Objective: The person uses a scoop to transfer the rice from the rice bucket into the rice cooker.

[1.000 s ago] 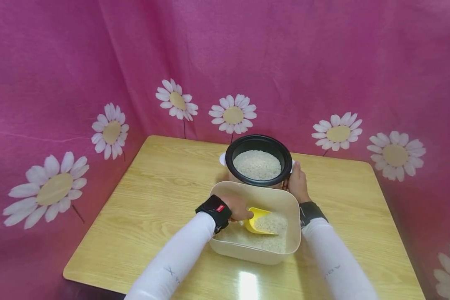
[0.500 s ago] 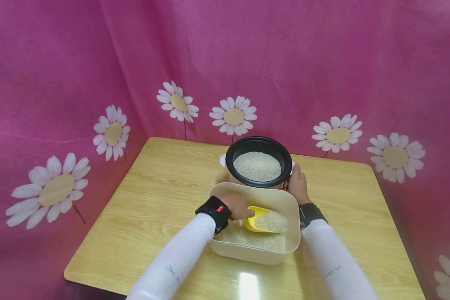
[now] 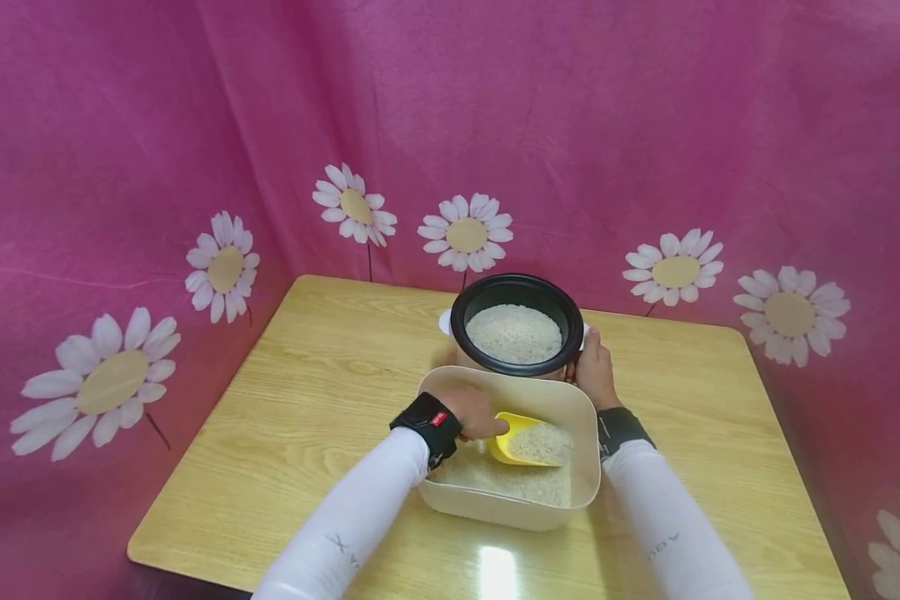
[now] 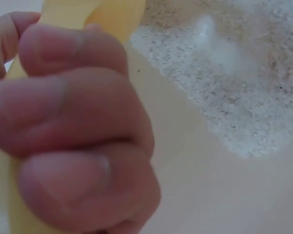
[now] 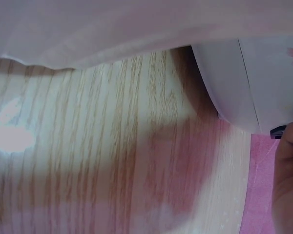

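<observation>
In the head view my left hand (image 3: pixel 471 410) reaches into a beige bin (image 3: pixel 510 517) and grips a yellow scoop (image 3: pixel 504 450) by its handle. White rice lies heaped in the scoop. The left wrist view shows my fingers (image 4: pixel 83 112) curled round the handle (image 4: pixel 27 204), with loose rice (image 4: pixel 244 97) on the bin floor. Behind the bin stands a rice cooker (image 3: pixel 461 348) with a black inner pot partly filled with rice. My right hand (image 3: pixel 597 367) holds its white right handle, thumb on top; the other fingers are mostly hidden.
The bin and cooker sit close together on a light wooden table (image 3: pixel 330 358). A pink curtain (image 3: pixel 555 117) printed with white daisies hangs along the back and sides. The cooker's white left handle (image 3: pixel 445 320) points toward the left.
The scoop has shifted slightly within the bin, its tip a little to the right and up, and more rice shows in it. My right hand stays at the cooker.
</observation>
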Tool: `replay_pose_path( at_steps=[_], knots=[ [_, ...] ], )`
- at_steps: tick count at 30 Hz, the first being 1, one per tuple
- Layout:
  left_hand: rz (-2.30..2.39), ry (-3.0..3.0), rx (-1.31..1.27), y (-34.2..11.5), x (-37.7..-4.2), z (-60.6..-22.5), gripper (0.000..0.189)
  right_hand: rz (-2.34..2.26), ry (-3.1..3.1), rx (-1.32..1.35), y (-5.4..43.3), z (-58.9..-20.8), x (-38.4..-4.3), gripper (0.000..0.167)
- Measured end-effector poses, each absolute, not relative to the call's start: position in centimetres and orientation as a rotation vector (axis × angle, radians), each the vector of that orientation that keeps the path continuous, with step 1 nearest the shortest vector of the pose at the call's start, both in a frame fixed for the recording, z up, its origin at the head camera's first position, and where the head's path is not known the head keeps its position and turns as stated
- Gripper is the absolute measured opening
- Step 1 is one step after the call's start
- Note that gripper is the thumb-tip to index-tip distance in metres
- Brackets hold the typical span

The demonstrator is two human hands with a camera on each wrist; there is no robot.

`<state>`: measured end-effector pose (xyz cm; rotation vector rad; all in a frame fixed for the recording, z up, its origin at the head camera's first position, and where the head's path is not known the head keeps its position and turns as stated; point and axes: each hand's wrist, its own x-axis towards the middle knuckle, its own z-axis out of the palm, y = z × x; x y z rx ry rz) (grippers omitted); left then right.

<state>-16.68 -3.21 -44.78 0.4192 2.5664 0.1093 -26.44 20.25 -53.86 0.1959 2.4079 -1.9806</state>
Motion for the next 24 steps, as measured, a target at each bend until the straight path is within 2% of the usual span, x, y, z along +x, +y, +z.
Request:
replay_pose_path(
  at_steps=[11,24],
  knots=[
    [-0.093,2.567,0.456,-3.2,-17.8,-44.6,0.067,-1.993,2.407,0.176,20.4,-54.0,-26.5,0.079],
    [0.121,2.601,0.501,-3.8,-17.5,-42.2,0.061,-1.99,2.394,0.174,20.6,-54.2,-26.7,0.081]
  ],
)
